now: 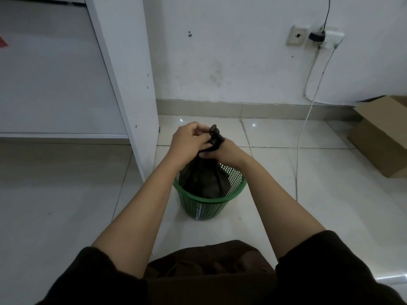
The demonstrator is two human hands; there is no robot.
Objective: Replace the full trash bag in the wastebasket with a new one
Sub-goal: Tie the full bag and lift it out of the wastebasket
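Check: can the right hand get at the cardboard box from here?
Probably not yet. The right hand grips the neck of the black trash bag with the left hand. The cardboard box sits off right; open floor between.

Bag (204,179) in wastebasket (209,200); cabinet (123,62) left; box (381,137) right

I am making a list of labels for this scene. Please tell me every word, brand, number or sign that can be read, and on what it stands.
None: no text can be read.
Cardboard box: plain sides, no print visible.
Green basket and black bag: no label visible.
Wall sockets: no readable marking.
Red shape at left edge: cut off, no writing visible.
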